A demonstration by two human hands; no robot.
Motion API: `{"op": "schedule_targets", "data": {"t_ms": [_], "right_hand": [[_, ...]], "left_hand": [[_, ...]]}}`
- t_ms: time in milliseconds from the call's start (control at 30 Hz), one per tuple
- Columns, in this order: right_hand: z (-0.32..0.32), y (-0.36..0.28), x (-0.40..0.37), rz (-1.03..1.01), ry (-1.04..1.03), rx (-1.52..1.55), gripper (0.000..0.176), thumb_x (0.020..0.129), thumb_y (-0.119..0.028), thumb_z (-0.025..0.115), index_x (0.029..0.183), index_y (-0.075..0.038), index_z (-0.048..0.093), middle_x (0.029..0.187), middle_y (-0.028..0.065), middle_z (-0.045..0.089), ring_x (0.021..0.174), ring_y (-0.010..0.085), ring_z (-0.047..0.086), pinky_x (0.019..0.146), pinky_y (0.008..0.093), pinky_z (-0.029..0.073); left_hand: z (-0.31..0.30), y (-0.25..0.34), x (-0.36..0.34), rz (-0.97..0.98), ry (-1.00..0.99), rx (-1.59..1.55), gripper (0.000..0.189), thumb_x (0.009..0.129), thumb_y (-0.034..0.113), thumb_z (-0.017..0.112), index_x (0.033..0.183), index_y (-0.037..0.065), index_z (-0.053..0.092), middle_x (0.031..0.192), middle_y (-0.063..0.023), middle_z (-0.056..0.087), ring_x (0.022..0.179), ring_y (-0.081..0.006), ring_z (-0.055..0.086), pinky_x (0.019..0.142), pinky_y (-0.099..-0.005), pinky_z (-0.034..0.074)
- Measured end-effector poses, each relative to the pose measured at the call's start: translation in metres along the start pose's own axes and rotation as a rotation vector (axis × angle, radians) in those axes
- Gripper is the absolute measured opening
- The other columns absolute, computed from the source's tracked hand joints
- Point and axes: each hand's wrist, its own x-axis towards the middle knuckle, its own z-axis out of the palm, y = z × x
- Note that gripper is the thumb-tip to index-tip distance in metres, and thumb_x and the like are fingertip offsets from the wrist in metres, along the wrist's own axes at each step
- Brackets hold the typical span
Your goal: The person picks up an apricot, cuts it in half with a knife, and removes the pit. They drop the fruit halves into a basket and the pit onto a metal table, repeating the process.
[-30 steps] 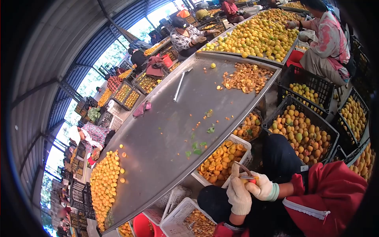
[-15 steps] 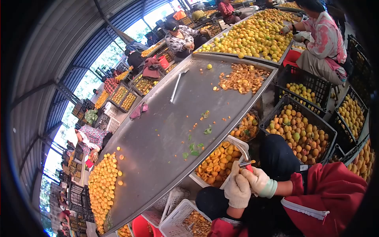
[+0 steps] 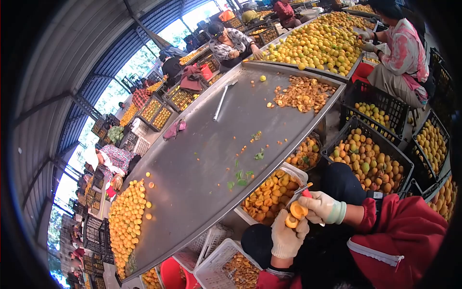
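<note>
Both hands wear cream knit work gloves and meet low in front of my body. My left hand point(image 3: 288, 237) is closed around an apricot point(image 3: 299, 210), which is split open with its orange inside facing up. In my right hand point(image 3: 323, 207) is a small tool with a red handle point(image 3: 306, 193) and a short metal end that points up and left. The right fingers press close beside the upper apricot half. Just beyond the hands stands a white crate point(image 3: 246, 212) holding many orange apricot halves point(image 3: 269, 190).
A large metal table point(image 3: 192, 168) carries apricots point(image 3: 127, 207), a heap of pits point(image 3: 304, 94), a metal bar point(image 3: 221, 102) and leaves. Black crates point(image 3: 406, 166) of apricots stand at my right. Below the table are a red bucket point(image 3: 172, 274) and a white basket point(image 3: 211, 274). Several people work around.
The apricot, hidden between my gloves before, now shows as two opened halves. My right hand has shifted slightly up and right from the left one. The whole view has turned slightly.
</note>
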Motion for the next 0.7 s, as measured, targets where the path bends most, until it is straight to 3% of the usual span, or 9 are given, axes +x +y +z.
{"op": "schedule_targets", "data": {"t_ms": [67, 133, 167, 200, 267, 400, 467, 500, 700], "right_hand": [[0.002, 0.001, 0.001, -0.030, 0.007, 0.052, 0.028, 0.098, -0.035, 0.051, 0.090, -0.009, 0.056, 0.058, -0.0023, 0.046, 0.040, 0.0079, 0.036, 0.038, 0.0238, 0.026], [0.009, -0.006, 0.003, -0.257, 0.096, -0.038, 0.024, 0.098, -0.031, 0.054, 0.092, -0.008, 0.057, 0.055, -0.0042, 0.043, 0.039, 0.0078, 0.037, 0.036, 0.0246, 0.028], [0.005, -0.007, 0.013, -0.324, 0.103, -0.063, 0.027, 0.097, -0.028, 0.057, 0.109, -0.005, 0.060, 0.069, 0.0001, 0.057, 0.053, 0.0097, 0.053, 0.047, 0.0241, 0.042], [-0.003, -0.003, 0.037, -0.562, 0.122, -0.335, 0.037, 0.095, -0.024, 0.058, 0.125, -0.002, 0.056, 0.091, 0.0042, 0.064, 0.078, 0.0123, 0.063, 0.068, 0.0246, 0.050], [-0.018, -0.012, 0.077, -1.137, 0.319, -1.017, 0.031, 0.095, -0.017, 0.059, 0.121, -0.001, 0.058, 0.078, 0.0014, 0.060, 0.067, 0.0113, 0.055, 0.066, 0.0250, 0.047], [-0.002, 0.004, 0.080, -0.833, 0.364, -0.335, 0.016, 0.096, -0.017, 0.053, 0.100, -0.003, 0.061, 0.069, 0.0019, 0.052, 0.060, 0.0132, 0.049, 0.059, 0.0261, 0.043], [0.019, -0.016, 0.042, -0.454, -0.054, 0.265, 0.025, 0.094, -0.023, 0.053, 0.077, -0.006, 0.056, 0.065, 0.0042, 0.053, 0.054, 0.0131, 0.049, 0.051, 0.0260, 0.040], [0.042, -0.029, 0.031, -0.397, 0.033, 0.406, 0.035, 0.094, -0.018, 0.050, 0.063, -0.011, 0.037, 0.052, -0.0008, 0.037, 0.044, 0.0100, 0.034, 0.043, 0.0257, 0.027], [0.042, -0.018, 0.030, -0.490, 0.043, 0.455, 0.032, 0.093, -0.013, 0.048, 0.063, -0.011, 0.039, 0.051, -0.0022, 0.034, 0.041, 0.0087, 0.028, 0.040, 0.0256, 0.020]], "left_hand": [[-0.006, 0.007, -0.001, -0.057, -0.343, -0.104, 0.040, 0.098, 0.043, 0.047, 0.106, 0.005, 0.056, 0.079, -0.0048, 0.049, 0.060, -0.0160, 0.043, 0.054, -0.0261, 0.033], [-0.006, 0.008, -0.006, -0.040, -0.272, -0.102, 0.039, 0.098, 0.043, 0.049, 0.103, 0.006, 0.058, 0.079, -0.0032, 0.045, 0.059, -0.0127, 0.039, 0.052, -0.0246, 0.032], [-0.005, 0.008, -0.006, 0.003, -0.204, -0.140, 0.041, 0.098, 0.045, 0.048, 0.103, 0.006, 0.058, 0.080, -0.0030, 0.046, 0.058, -0.0117, 0.039, 0.050, -0.0240, 0.031], [-0.005, 0.007, -0.007, 0.043, -0.136, -0.176, 0.042, 0.098, 0.047, 0.047, 0.103, 0.006, 0.058, 0.082, -0.0029, 0.046, 0.058, -0.0107, 0.039, 0.049, -0.0235, 0.031], [-0.009, 0.004, -0.006, 0.061, -0.141, -0.143, 0.051, 0.096, 0.056, 0.045, 0.102, 0.007, 0.058, 0.087, -0.0036, 0.049, 0.056, -0.0093, 0.038, 0.047, -0.0224, 0.030], [0.012, 0.000, -0.009, 0.105, 0.114, 0.059, 0.065, 0.092, 0.069, 0.037, 0.101, 0.008, 0.057, 0.089, -0.0034, 0.052, 0.054, -0.0098, 0.038, 0.044, -0.0224, 0.027], [0.015, -0.003, -0.008, 0.114, 0.119, 0.163, 0.064, 0.092, 0.070, 0.035, 0.097, 0.009, 0.054, 0.083, -0.0028, 0.051, 0.050, -0.0105, 0.037, 0.043, -0.0222, 0.027], [0.012, -0.005, -0.006, 0.106, 0.115, 0.168, 0.064, 0.092, 0.070, 0.035, 0.097, 0.009, 0.054, 0.083, -0.0028, 0.051, 0.050, -0.0105, 0.037, 0.043, -0.0222, 0.027], [0.014, -0.020, -0.001, 0.069, 0.116, 0.159, 0.056, 0.097, 0.063, 0.034, 0.091, 0.010, 0.047, 0.069, -0.0029, 0.046, 0.047, -0.0132, 0.038, 0.043, -0.0230, 0.029]]}}
